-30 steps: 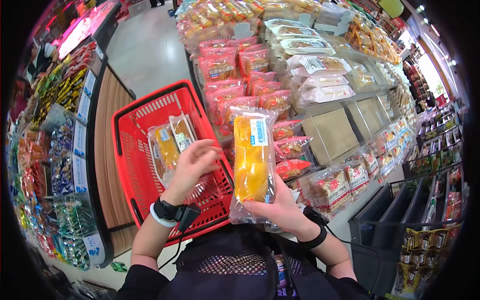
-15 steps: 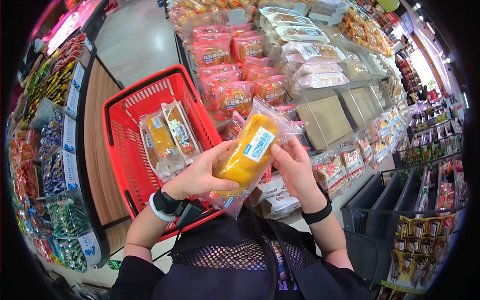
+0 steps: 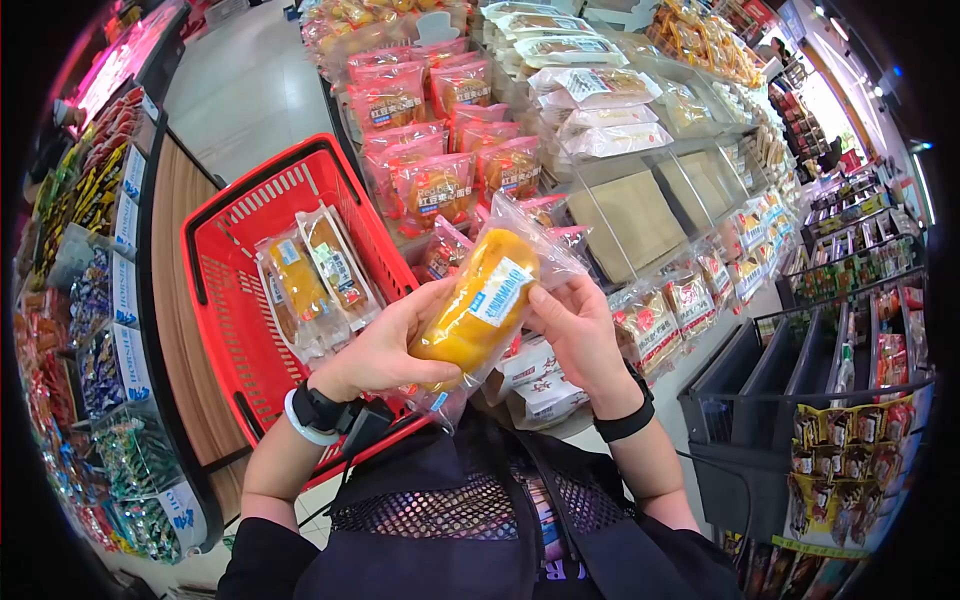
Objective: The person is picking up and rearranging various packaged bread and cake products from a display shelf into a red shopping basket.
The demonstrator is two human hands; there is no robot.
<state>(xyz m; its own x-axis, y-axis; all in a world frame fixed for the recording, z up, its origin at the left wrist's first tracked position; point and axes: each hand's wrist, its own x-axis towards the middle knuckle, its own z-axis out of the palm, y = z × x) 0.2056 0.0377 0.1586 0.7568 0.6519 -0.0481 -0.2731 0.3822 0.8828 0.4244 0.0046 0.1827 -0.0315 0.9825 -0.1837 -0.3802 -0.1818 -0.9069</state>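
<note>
A yellow bread loaf in clear plastic wrap (image 3: 465,315), with a white and blue label, is held tilted in front of my chest. My left hand (image 3: 385,345) is wrapped round its lower left side, thumb across the front. Gripping the wrapper's upper right edge, my right hand (image 3: 572,325) has its thumb near the label. Behind and left of the loaf stands a red shopping basket (image 3: 225,340). Inside it lie several wrapped breads, among them a yellow one (image 3: 300,283) and a browner one (image 3: 338,262).
Pink-wrapped red bean breads (image 3: 435,190) and white-wrapped packs (image 3: 600,115) fill the display ahead. Clear dividers (image 3: 630,215) stand to the right. Wrapped candies (image 3: 135,445) line a rack on the left, beside a wood-topped ledge (image 3: 190,330). Black wire shelving (image 3: 760,370) stands at right.
The view has shifted slightly, so basket, shelves and hands appear further left. Both hands keep hold of the wrapped loaf, which keeps nearly the same tilt.
</note>
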